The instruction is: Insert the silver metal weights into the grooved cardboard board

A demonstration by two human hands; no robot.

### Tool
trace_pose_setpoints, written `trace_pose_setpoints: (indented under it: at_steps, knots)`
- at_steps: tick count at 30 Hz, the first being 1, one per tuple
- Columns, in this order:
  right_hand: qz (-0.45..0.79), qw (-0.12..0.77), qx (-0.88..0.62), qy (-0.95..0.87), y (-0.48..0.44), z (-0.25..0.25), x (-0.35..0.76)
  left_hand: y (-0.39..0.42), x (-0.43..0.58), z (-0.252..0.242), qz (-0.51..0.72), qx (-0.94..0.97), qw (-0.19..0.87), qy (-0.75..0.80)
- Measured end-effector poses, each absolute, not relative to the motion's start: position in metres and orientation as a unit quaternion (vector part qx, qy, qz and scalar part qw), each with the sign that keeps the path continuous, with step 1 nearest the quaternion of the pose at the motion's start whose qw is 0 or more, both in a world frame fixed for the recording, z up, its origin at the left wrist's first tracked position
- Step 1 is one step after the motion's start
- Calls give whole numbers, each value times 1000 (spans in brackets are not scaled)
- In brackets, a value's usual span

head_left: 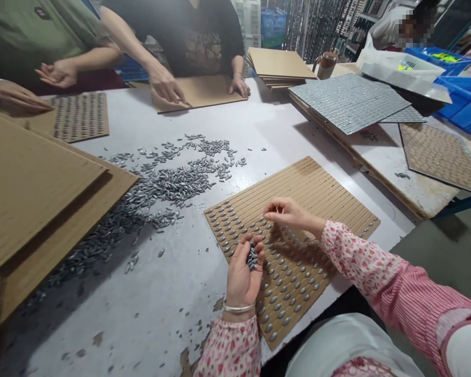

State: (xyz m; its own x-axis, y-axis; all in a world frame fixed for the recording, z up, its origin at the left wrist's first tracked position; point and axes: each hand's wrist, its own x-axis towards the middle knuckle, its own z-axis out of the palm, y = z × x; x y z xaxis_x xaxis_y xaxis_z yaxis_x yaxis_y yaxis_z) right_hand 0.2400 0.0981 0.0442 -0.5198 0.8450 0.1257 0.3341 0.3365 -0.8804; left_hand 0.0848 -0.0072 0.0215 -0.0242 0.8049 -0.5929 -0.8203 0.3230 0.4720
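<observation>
Worn white table (160,303) w/ heap of grey pieces (168,186); left hand (241,275) cupped round a handful, right hand (284,212) fingertips pinched shut over slotted board (322,193); 2 co-workers (204,42) opposite.

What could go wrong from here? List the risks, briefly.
1. The left hand cups a loose handful of metal pieces; tipping it could spill them over rows already filled on the grooved board.
2. The board's near corner lies close to the edge of the table; a nudge from the right hand might jolt seated pieces out or onto the floor.
</observation>
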Motion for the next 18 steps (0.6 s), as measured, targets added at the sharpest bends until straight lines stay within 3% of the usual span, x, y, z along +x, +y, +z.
trace_pose_setpoints:
  at_steps: [8,18]
  knots:
    - [370,240,-257,-860,73,58,225,-8,91,21,588,2,706,395]
    - [340,301,-277,-847,59,38,221,-7,92,18,630,-16,686,364]
